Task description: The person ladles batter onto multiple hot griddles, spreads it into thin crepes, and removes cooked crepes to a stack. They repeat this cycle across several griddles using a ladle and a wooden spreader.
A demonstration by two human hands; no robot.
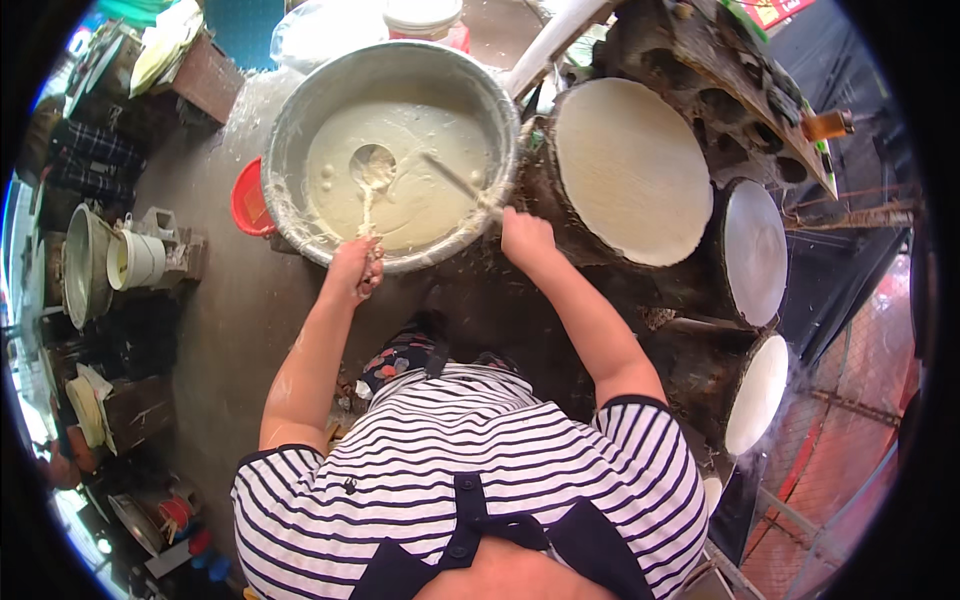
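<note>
Scooping runny white batter (420, 190), the left hand (355, 268) grips a long metal ladle (372, 165) in the big round metal bowl (290, 130); the right hand (525, 238), fingers curled, rests on the rim. Next, lifting it needs care.

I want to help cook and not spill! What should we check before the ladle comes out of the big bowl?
1. Left hand has the ladle by its handle: ok.
2. Ladle cup is down in the batter: ok.
3. Right hand is at the big metal bowl rim: ok.
4. Nearest round steamer top is free of tools: ok.
5. Handle is clean enough to grip: not ok, batter coats it.
6. Ladle is full: cannot tell.
</note>
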